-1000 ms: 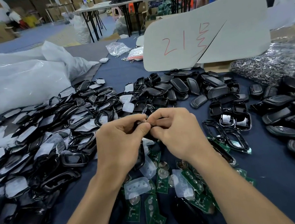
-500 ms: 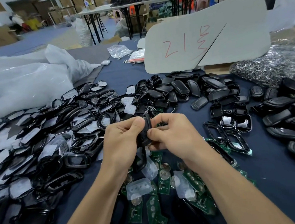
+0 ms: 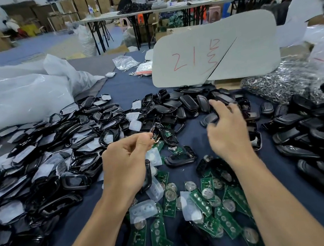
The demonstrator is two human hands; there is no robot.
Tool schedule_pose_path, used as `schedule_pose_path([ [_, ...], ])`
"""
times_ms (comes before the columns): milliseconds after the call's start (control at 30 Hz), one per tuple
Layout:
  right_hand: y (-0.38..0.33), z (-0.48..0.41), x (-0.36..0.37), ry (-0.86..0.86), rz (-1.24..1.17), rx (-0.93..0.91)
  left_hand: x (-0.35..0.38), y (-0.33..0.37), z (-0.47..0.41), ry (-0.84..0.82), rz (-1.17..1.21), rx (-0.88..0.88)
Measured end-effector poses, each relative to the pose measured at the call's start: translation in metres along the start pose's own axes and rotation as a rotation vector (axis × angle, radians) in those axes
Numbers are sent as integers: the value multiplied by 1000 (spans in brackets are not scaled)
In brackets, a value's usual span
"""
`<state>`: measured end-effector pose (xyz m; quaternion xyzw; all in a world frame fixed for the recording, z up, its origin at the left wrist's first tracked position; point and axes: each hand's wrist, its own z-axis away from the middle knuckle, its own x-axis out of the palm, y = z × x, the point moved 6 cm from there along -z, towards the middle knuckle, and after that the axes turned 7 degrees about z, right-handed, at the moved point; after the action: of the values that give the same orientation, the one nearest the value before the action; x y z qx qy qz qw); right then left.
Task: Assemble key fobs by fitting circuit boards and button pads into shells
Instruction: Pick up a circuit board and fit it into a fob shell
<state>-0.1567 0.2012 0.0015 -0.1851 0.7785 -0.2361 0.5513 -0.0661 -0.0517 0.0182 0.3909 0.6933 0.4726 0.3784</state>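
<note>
Far left: heap of black shell frames (image 3: pixel 42 153). Centre-left: left hand (image 3: pixel 125 163) curled, thumb and forefinger pinching small part (image 3: pixel 154 138), too small and glinting to name. Below both wrists: clear button pads (image 3: pixel 143 209) and green circuit boards (image 3: pixel 222 215). Right of centre: right hand (image 3: pixel 227 134) hovers with fingers spread, gripping nothing, over dark shell half (image 3: pixel 207 118). Shell half lies just under right fingertips on far side, long axis roughly left-right, right end tilted slightly away. Right hand is far nearer than left. Likely pick: short drop, then close.

bright, even overhead light; glare on the glossy black shells (image 3: pixel 74 181); right hand (image 3: pixel 227 134) motion-blurred; wide-angle bending at edges.
</note>
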Motion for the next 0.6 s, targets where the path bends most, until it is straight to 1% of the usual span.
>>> schedule_pose_path([
  [67, -1, 0, 26, -244, 334, -101, 0, 2, 1, -9, -57, 25],
  [100, -1, 1, 33, -297, 425, -125, 1, 3, 1, -20, -88, 33],
  [133, -2, 1, 35, -308, 449, -130, 2, 4, 2, -32, -118, 38],
  [267, -6, 2, 30, -248, 343, -117, 8, 7, 4, -78, -192, 47],
  [333, 0, 4, 33, -298, 298, -57, 8, 7, 5, -83, -204, 46],
  [400, 2, 2, 36, -367, 347, -46, 8, 7, 6, -83, -208, 43],
  [433, 1, 0, 36, -372, 366, -58, 8, 8, 6, -82, -207, 43],
  [467, -1, -2, 33, -352, 359, -70, 8, 7, 6, -79, -208, 42],
  [533, -7, -5, 25, -259, 287, -79, 6, 5, 5, -72, -233, 37],
  [600, -10, -1, 18, -184, 190, -43, 7, 1, 4, -76, -264, 31],
])
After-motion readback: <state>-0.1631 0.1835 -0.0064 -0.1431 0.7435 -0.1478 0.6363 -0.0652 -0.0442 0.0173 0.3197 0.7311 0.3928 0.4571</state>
